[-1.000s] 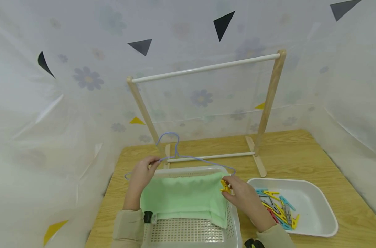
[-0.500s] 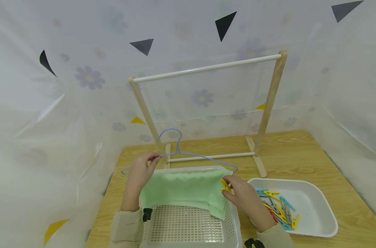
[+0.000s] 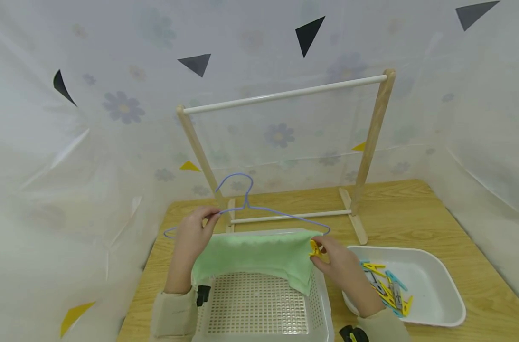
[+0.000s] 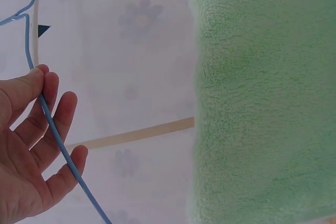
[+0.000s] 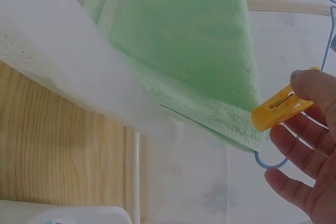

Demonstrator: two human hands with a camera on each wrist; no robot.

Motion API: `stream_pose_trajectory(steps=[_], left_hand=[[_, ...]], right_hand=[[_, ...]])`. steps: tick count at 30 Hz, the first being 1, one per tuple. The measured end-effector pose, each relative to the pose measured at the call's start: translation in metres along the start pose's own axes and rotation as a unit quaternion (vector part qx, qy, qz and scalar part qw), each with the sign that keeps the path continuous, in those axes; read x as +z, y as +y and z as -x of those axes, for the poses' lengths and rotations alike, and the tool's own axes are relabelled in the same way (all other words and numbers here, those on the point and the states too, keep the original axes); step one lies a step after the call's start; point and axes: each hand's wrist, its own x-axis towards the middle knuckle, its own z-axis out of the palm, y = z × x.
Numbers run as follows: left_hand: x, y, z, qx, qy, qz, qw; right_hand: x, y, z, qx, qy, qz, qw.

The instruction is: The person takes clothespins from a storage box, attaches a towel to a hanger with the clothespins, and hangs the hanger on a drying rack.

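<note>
My left hand [image 3: 195, 235] pinches the left shoulder of a blue wire clothes hanger [image 3: 247, 199] between thumb and fingers. A pale green towel [image 3: 255, 256] hangs along the hanger's lower part, above a basket. At the towel's upper right corner my right hand [image 3: 342, 263] pinches a yellow clothespin [image 3: 315, 248]. The right wrist view has the clothespin [image 5: 278, 107] against the edge of the towel [image 5: 189, 40], close to the hanger's bent end. In the left wrist view the hanger wire runs across the left hand's fingers, with the towel [image 4: 262, 98] apart from them.
The white perforated basket [image 3: 326, 311] stands in front on the wooden table [image 3: 396, 216]. To the right, a white tray [image 3: 451, 294] holds several coloured clothespins [image 3: 389, 289]. Behind stands a wooden rack with a white top rod [image 3: 285, 95]. Plastic sheeting surrounds the table.
The hanger has risen a little with the left hand. The towel's lower edge has lifted, baring more of the basket's floor. The right hand and clothespin have shifted slightly up and right.
</note>
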Motion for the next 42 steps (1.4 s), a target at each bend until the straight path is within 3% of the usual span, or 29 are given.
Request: stream_pose_trajectory(steps=[9,16,21,30,42], left_hand=[[-0.006,0.006,0.0,-0.003,0.016,-0.003,0.9999],[-0.012,0.01,0.0,0.003,0.034,0.004,0.9994],[-0.016,0.012,0.0,-0.003,0.037,0.01,0.9993],[-0.021,0.013,0.002,0.022,0.063,0.011,0.9977],[-0.031,0.019,0.004,0.043,0.078,0.024,0.9958]], right_hand=[[-0.007,0.003,-0.002,-0.009,0.026,-0.001,0.9996],[-0.009,0.006,-0.006,-0.064,0.092,-0.004,0.9937],[-0.011,0.007,-0.008,-0.087,0.113,-0.002,0.9898],[-0.021,0.006,-0.008,-0.093,0.106,-0.011,0.9899],[-0.038,0.001,-0.01,-0.114,0.183,-0.024,0.9761]])
